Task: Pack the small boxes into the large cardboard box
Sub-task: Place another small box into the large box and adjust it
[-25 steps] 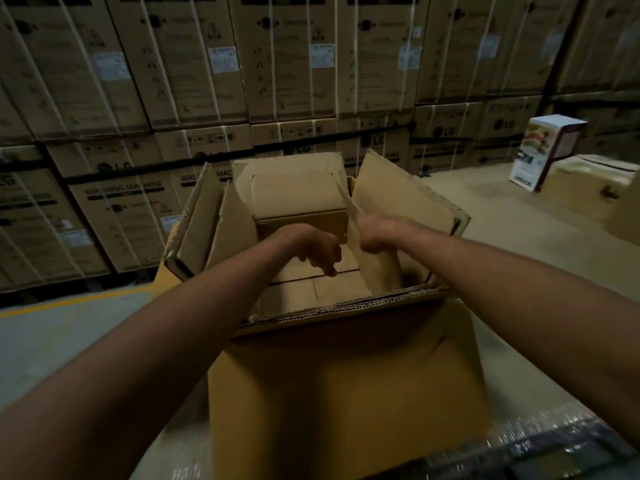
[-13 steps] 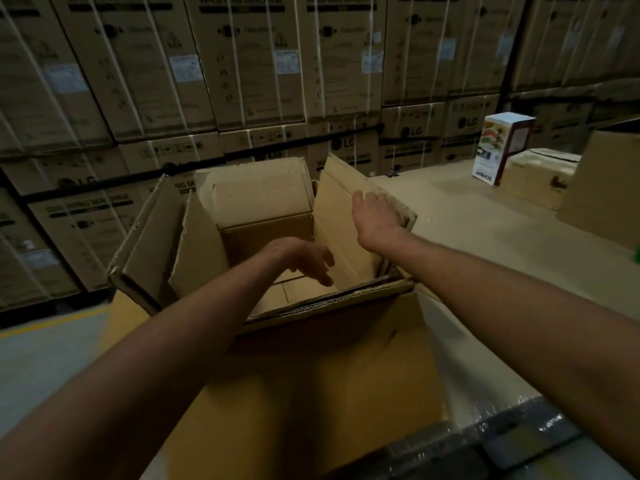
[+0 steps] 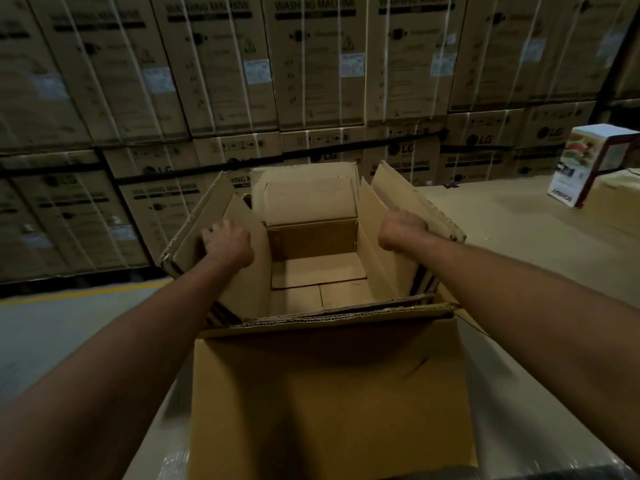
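Observation:
The large cardboard box (image 3: 329, 393) stands open right in front of me, and only bare bottom panels show inside it. My left hand (image 3: 225, 242) grips the box's left side flap (image 3: 242, 282), fingers over its upper edge, slightly blurred. My right hand (image 3: 401, 229) is curled round the edge of the right side flap (image 3: 391, 258). The far flap (image 3: 310, 199) stands upright. A small printed box (image 3: 588, 164) stands on the platform at the far right, well away from both hands.
A wall of strapped washing-machine cartons (image 3: 311, 64) rises behind the box. A plain brown carton (image 3: 620, 199) sits beside the printed box at the right edge. Grey floor with a yellow line (image 3: 79, 296) lies to the left.
My left hand came out of the box and moved left onto the left flap. My right hand went from lying flat on the right flap to curling round its edge. The view shifted left.

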`<control>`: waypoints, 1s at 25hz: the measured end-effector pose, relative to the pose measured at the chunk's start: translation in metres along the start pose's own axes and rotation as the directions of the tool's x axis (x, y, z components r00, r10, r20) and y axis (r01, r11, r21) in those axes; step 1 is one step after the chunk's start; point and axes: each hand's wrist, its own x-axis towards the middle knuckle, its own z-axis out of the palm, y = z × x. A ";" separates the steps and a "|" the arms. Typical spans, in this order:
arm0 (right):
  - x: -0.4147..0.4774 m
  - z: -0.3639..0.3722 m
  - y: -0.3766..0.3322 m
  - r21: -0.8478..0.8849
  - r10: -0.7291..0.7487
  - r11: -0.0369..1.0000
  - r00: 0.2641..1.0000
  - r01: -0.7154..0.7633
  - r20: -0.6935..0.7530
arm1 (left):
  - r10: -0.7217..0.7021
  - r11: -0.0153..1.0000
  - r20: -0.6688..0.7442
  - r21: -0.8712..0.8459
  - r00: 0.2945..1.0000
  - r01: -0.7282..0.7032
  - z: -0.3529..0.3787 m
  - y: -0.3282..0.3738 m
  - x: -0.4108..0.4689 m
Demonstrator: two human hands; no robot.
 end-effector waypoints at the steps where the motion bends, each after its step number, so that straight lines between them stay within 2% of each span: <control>1: 0.006 0.002 -0.003 0.018 0.035 0.999 0.999 -0.035 -0.009 | -0.032 0.999 -0.044 0.006 0.999 0.033 0.002 -0.007 0.006; 4: 0.014 0.009 -0.009 0.050 0.113 0.993 0.993 -0.111 -0.042 | -0.069 0.984 -0.107 -0.171 0.992 0.050 0.005 -0.014 0.025; 7: 0.021 0.008 -0.006 0.084 0.103 0.992 0.991 -0.096 -0.085 | -0.065 0.914 -0.112 -0.407 0.992 0.014 0.009 -0.008 0.036; 10: 0.032 0.001 0.009 0.145 0.178 0.976 0.977 -0.160 -0.120 | -0.006 0.899 -0.155 -0.434 0.988 -0.063 0.005 -0.020 0.049; 12: 0.033 0.007 0.015 0.159 0.223 0.967 0.965 -0.200 -0.137 | -0.016 0.919 -0.160 -0.391 0.987 -0.048 0.009 -0.032 0.056; 16: 0.027 0.020 -0.002 0.104 0.143 0.986 0.984 -0.131 -0.110 | 0.068 0.979 -0.188 -0.177 0.980 -0.102 0.022 -0.031 0.064; 21: 0.029 0.020 0.005 0.101 0.193 0.978 0.974 -0.182 -0.115 | 0.122 0.991 -0.180 -0.041 0.976 -0.131 0.024 -0.042 0.073; 23: 0.025 0.021 0.010 0.082 0.142 0.988 0.982 -0.133 -0.125 | 0.146 0.989 -0.134 0.050 0.980 -0.140 0.023 -0.041 0.071; 25: 0.026 0.018 0.012 0.044 0.066 0.997 0.978 -0.059 -0.197 | 0.150 0.982 -0.080 0.124 0.985 -0.139 0.018 -0.036 0.068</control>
